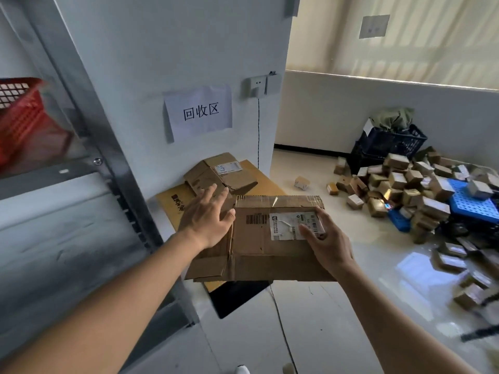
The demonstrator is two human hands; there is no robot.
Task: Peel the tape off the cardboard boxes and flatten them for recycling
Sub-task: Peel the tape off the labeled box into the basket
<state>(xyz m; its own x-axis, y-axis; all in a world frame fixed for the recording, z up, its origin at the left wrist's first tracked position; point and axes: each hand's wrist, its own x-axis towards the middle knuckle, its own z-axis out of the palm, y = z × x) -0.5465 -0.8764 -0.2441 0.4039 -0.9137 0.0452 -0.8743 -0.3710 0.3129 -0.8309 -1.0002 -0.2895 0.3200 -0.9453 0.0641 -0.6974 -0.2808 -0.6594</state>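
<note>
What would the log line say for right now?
right hand grips flattened cardboard box | left hand open at its left edge | flattened pile beneath wall sign

A red basket [19,114] is sitting on a metal shelf [81,168] at the left; a paper sign [199,112] reading 回收区 is hanging on the white wall, with a socket [255,86] beside it trailing a thin black cord [258,130]; dark crates [388,147] are standing at the floor's far edge, holding a green cloth [393,118]; a blue perforated tray [472,203] is lying on the floor at the right.
</note>
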